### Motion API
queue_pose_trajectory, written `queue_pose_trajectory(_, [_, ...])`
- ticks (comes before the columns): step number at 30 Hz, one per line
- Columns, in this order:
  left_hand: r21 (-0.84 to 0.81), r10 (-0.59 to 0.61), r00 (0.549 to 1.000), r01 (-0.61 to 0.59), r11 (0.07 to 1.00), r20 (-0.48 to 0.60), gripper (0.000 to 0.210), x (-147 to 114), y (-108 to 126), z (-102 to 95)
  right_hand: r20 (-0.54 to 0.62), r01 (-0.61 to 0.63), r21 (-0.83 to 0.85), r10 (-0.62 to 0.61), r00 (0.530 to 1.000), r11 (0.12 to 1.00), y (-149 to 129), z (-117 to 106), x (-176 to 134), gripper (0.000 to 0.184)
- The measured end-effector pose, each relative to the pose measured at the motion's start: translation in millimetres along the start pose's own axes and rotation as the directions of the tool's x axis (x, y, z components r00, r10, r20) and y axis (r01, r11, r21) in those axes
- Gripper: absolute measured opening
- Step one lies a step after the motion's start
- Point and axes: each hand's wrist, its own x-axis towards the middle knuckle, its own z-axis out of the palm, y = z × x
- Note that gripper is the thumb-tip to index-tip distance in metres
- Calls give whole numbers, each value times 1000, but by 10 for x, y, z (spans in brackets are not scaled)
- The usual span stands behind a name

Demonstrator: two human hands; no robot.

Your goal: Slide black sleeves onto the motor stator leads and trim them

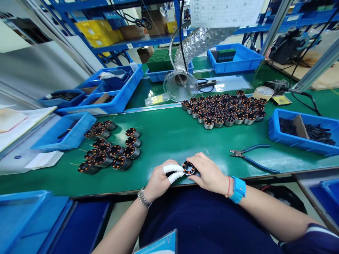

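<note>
A motor stator [189, 168], a metal ring with copper windings inside, is held near the front edge of the green table. My right hand [208, 173] grips it from the right between thumb and fingers. From the other side, my left hand [164, 178], with white covers on two fingers, has its fingertips closed against the ring's left edge. Blue-handled cutting pliers [251, 157] lie to the right, jaws pointing left. Several stators with loose wire ends [103, 158] stand on the left. A larger block of stators [224, 109] stands in rows further back.
On the right is a blue bin [304, 135] of small black parts with a cardboard divider. A clear funnel on a foil duct [180, 86] hangs over the back. More blue trays [66, 132] line the left side. A tape roll [263, 92] sits beyond the stator rows.
</note>
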Motion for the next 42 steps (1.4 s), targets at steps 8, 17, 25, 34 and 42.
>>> queue_pose_trajectory(8, [-309,-333,940,296,904,-72,10,165,108,-110,-25,-96,-147,93,995,984,-88,68,20,23])
queue_pose_trajectory(17, [-397,-529,833,435,808,-162,23,148,200,-208,-137,-133,-113,117,984,985,-95,101,-49,45])
queue_pose_trajectory(25, [-271,-448,893,423,865,-36,9,-3,243,153,-106,-60,-52,54,993,997,-43,108,-57,42])
queue_pose_trajectory(34, [-412,-297,802,70,908,-518,5,144,389,-26,-144,-159,-168,135,980,973,-102,136,-40,31])
queue_pose_trajectory(42, [-397,-418,868,295,869,-269,55,-37,319,257,-194,-142,-197,104,976,970,-116,-26,-143,57])
